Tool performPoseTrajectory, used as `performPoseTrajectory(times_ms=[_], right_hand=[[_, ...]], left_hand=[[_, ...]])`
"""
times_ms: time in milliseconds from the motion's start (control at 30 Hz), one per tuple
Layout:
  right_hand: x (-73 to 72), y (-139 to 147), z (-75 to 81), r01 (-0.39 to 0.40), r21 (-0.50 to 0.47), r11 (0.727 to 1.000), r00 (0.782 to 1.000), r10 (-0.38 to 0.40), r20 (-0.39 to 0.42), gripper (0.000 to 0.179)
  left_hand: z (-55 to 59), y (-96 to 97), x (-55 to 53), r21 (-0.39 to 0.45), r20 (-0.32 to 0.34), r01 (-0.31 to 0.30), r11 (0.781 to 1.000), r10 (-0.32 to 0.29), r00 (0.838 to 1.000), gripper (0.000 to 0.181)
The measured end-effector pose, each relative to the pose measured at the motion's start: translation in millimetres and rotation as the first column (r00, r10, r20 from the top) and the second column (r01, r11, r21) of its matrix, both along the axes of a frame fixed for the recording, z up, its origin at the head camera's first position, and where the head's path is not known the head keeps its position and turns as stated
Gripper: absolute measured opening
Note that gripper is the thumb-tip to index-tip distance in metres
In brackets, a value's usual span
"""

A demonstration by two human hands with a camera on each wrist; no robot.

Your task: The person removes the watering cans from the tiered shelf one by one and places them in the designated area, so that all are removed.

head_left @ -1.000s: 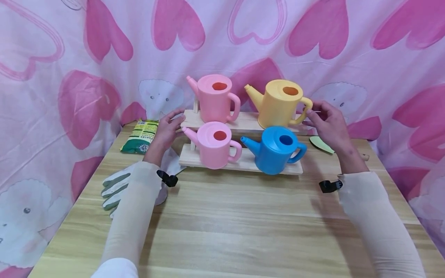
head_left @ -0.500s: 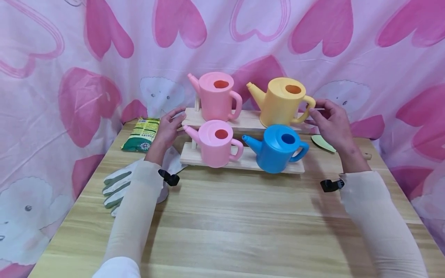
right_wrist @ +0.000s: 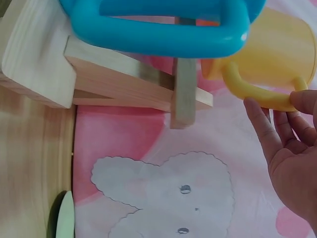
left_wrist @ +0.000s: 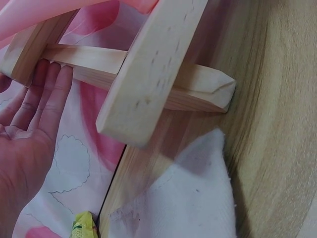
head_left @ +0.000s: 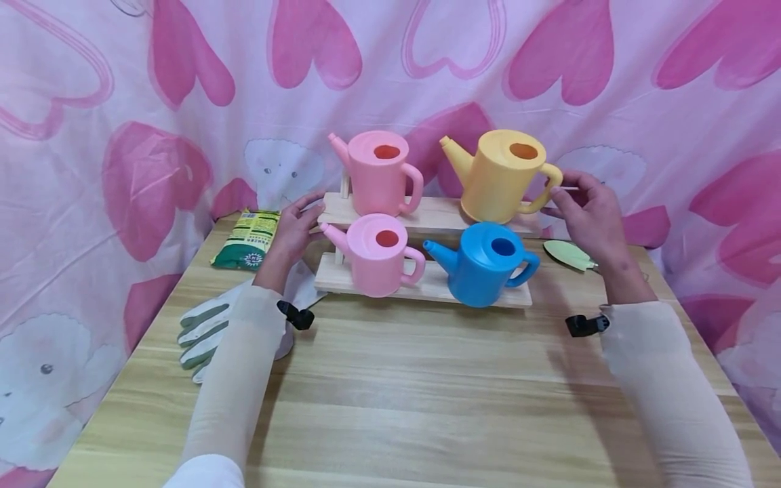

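My right hand [head_left: 586, 207] pinches the handle of the yellow watering can [head_left: 503, 176] between thumb and fingers, at the right end of the upper shelf. Whether the can's base touches the board I cannot tell. My left hand [head_left: 295, 230] holds the left end of the upper board of the two-tier wooden stand [head_left: 436, 211]; in the left wrist view its fingers [left_wrist: 47, 99] lie against the underside. A coral-pink watering can [head_left: 377, 176] stands on the upper board's left. On the lower board are a light pink watering can [head_left: 373, 264] and a blue one [head_left: 478, 268].
Left of the stand lie a green and yellow packet [head_left: 247, 238] and white-and-green gloves [head_left: 210, 329], partly under the left forearm. A pale green leaf-shaped tool [head_left: 567, 255] lies behind the right wrist. A heart-patterned curtain [head_left: 457, 41] hangs behind the table [head_left: 415, 393].
My right hand has shifted the yellow watering can to the right and slightly up. The left hand, the stand and the other cans have stayed in place.
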State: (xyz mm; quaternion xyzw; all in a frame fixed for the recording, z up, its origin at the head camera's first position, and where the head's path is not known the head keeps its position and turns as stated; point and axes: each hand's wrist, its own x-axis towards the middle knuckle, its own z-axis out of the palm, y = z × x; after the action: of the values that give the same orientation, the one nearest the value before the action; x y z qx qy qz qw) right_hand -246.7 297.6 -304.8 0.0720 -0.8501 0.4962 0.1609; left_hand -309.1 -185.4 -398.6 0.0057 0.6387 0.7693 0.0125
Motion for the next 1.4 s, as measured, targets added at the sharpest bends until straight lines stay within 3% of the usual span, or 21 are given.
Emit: performPoseTrajectory(times_ms=[233, 400, 633, 733, 933, 1167, 1333, 1400], right_hand=[[11.0, 12.9, 8.9, 0.038, -0.06, 0.997, 0.998, -0.041, -0.044, 0.037], [26.0, 26.2, 14.8, 0.096, -0.133, 0.987, 0.995, -0.099, -0.022, 0.035], [48.2, 57.9, 11.2, 0.214, -0.067, 0.974, 0.976, -0.217, -0.034, 0.033], [56.4, 70.2, 7.1, 0.271, -0.05, 0.961, 0.96, -0.273, -0.065, 0.03], [71.1, 89.2, -1.6, 0.32, -0.156, 0.934, 0.942, -0.332, -0.057, 0.03], [84.3, 103.7, -14.4, 0.418, -0.052, 0.907, 0.909, -0.417, 0.031, 0.04], [88.6, 109.2, -33.2, 0.419, -0.03, 0.908, 0.908, -0.417, 0.05, 0.032], [89.0, 109.7, -41.8, 0.39, -0.126, 0.912, 0.921, -0.388, 0.045, 0.026]], left_hand=[[-0.8, 2.0, -0.4, -0.011, 0.007, 0.003, 1.0, -0.003, 1.0, 0.047], [-1.5, 2.3, -0.8, -0.028, -0.002, -0.001, 1.0, 0.001, 1.0, 0.049], [-1.8, 0.4, 0.3, -0.029, -0.002, 0.001, 1.0, -0.001, 1.0, 0.052], [-2.0, -0.1, 0.9, -0.03, -0.004, -0.008, 1.0, 0.008, 1.0, 0.051], [-2.3, -0.4, 1.7, -0.006, -0.009, -0.01, 1.0, 0.01, 1.0, 0.052], [-2.7, -1.7, 2.3, -0.011, -0.021, -0.01, 1.0, 0.01, 1.0, 0.051], [-2.2, 0.2, 1.8, -0.033, -0.028, -0.006, 0.999, 0.005, 1.0, 0.049], [-2.5, 1.2, 0.9, -0.038, -0.032, 0.001, 0.999, -0.002, 0.999, 0.049]])
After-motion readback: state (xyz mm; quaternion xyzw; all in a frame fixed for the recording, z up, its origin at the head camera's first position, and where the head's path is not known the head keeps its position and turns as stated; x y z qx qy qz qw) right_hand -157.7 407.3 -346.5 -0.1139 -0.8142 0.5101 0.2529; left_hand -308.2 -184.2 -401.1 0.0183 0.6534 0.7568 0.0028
